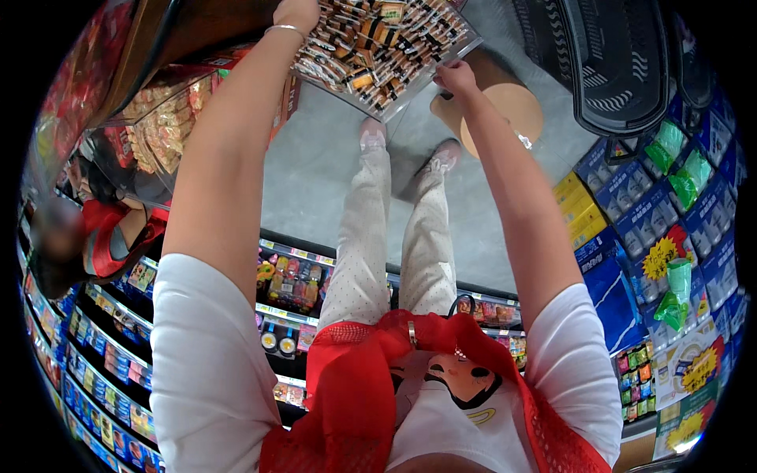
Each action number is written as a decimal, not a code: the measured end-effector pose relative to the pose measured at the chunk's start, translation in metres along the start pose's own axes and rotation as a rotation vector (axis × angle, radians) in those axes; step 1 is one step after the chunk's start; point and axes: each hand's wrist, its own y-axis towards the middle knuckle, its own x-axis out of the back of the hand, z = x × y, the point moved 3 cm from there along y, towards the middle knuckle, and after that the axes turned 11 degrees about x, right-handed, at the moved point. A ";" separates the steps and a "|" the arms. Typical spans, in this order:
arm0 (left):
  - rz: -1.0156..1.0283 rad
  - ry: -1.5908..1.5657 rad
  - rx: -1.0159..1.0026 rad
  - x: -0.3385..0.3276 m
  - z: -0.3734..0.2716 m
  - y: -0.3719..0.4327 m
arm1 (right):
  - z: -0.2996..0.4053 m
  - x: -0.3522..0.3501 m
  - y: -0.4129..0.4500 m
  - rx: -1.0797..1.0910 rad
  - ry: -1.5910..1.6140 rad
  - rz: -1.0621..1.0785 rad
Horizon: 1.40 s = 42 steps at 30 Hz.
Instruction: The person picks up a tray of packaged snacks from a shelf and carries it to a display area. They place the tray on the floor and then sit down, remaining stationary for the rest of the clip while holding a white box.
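At the top of the view, a clear plastic bin point(349, 98) is full of small, individually wrapped snacks point(378, 50), many with dark bands. My left hand point(297, 15), with a bracelet at its wrist, grips the bin's left side; the picture's top edge cuts off part of it, and its fingers are hidden. On the bin's right side, my right hand point(455, 77) has its fingers closed around the rim. One corner of the bin points towards me, above the toe of my shoe point(372, 135).
A round tan object point(505, 112) stands on the grey floor point(307, 177) beneath my right forearm. Black plastic trays point(615, 65) are at upper right, above stacked blue cartons point(639, 201). Left are another snack bin point(162, 127), a person in red point(118, 236) and stocked shelves point(112, 355).
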 end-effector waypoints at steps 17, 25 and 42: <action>0.661 -1.217 0.086 -0.209 -0.116 -0.373 | -0.113 0.221 -0.060 0.105 -1.243 -0.015; 0.780 -0.542 -0.323 -0.189 -0.215 -0.475 | -0.019 0.166 -0.017 0.183 -1.894 0.248; 0.519 -1.296 0.476 -0.230 -0.138 -0.444 | -0.181 0.059 -0.132 0.025 -1.780 0.616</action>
